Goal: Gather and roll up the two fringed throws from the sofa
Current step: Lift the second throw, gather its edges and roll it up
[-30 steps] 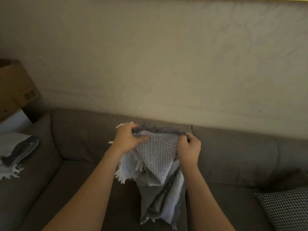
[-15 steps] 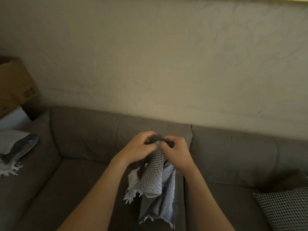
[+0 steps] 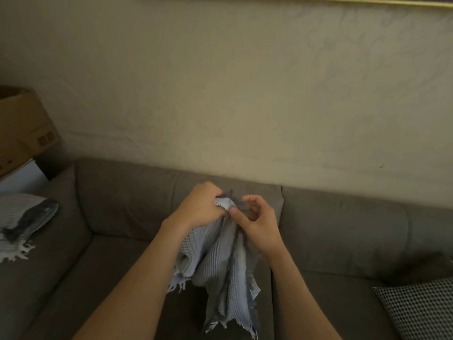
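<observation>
Your left hand [image 3: 201, 207] grips the bunched top of 1 fringed throw [image 3: 220, 268], fingers curled tight round the gathered cloth. Your right hand [image 3: 258, 223] is just beside it, thumb tip touching the cloth, the other fingers loosely curled near the dark fringe at the top; can't tell if they actually pinch anything. The throw is held up in front of the sofa [image 3: 343, 229] backrest, about centre. It hangs in loose folds between your forearms, pale waffle weave with grey bands, ragged fringe at the bottom over the seat. The 2nd throw [image 3: 23, 218] lies folded on the sofa's left arm, well apart from your hands, white fringe toward you. A checked cushion [image 3: 421, 309] sits at the right end of the seat, a cardboard box [image 3: 22, 128] is beyond the left arm, and a plain wall [image 3: 245, 94] is behind.
</observation>
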Demonstrator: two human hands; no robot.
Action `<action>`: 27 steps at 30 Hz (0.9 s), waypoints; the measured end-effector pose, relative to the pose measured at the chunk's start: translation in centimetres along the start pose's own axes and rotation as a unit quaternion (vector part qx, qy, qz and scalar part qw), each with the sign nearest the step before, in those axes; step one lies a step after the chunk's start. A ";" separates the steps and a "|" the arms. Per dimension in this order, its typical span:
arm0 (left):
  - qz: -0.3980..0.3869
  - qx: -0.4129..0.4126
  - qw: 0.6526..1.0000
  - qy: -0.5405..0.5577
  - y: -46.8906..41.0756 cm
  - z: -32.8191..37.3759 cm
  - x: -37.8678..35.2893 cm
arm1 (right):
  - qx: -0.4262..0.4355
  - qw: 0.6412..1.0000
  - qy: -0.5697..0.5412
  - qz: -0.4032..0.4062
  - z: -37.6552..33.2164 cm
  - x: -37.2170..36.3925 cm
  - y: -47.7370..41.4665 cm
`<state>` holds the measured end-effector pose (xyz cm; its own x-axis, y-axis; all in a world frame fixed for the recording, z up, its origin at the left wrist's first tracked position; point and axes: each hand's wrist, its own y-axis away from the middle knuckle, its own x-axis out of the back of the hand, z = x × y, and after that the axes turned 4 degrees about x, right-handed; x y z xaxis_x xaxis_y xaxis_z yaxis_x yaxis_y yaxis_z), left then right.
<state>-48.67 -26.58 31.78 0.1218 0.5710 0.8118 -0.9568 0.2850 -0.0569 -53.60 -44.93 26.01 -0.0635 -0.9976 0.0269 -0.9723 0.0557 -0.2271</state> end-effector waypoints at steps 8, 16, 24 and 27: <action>0.271 -0.011 0.958 0.095 -2.1 2.9 5.2 | 0.055 0.973 0.222 0.024 -0.3 -3.0 -1.7; 0.464 0.068 0.870 0.150 -3.5 5.2 9.8 | 0.050 0.997 0.052 -0.014 -4.8 -1.6 -8.0; 0.549 0.058 0.818 0.165 -4.1 5.5 9.7 | -0.102 0.951 -0.268 -0.112 -7.0 -0.5 -9.6; 0.550 0.045 0.817 0.166 -4.3 6.3 9.7 | -0.064 0.988 -0.110 -0.092 -6.7 -0.7 -9.9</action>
<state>-45.00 -27.10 43.56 -0.7746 0.6254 0.0942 -0.5488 -0.5906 -0.5916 -45.47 -44.55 34.79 0.1535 -0.9754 -0.1584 -0.9842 -0.1366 -0.1126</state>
